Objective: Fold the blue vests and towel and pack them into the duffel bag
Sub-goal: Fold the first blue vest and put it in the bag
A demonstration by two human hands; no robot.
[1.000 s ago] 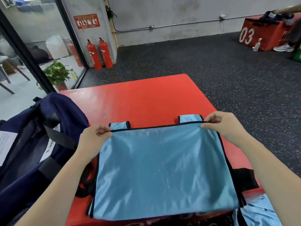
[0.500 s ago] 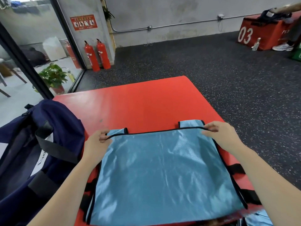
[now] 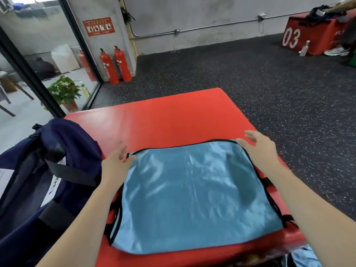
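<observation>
Head view: blue vest lies folded flat on the red bench, near edge at the bench front. Left hand at the vest's far-left corner, fingers straight and spread, gripping nothing. Right hand at the far-right corner, fingers likewise loose, thumb touching the black trim. Navy duffel bag sits open just left of the vest.

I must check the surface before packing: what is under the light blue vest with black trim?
The light blue vest with black trim lies on the red padded box; black straps stick out at its sides. Anything else beneath is covered.
</observation>
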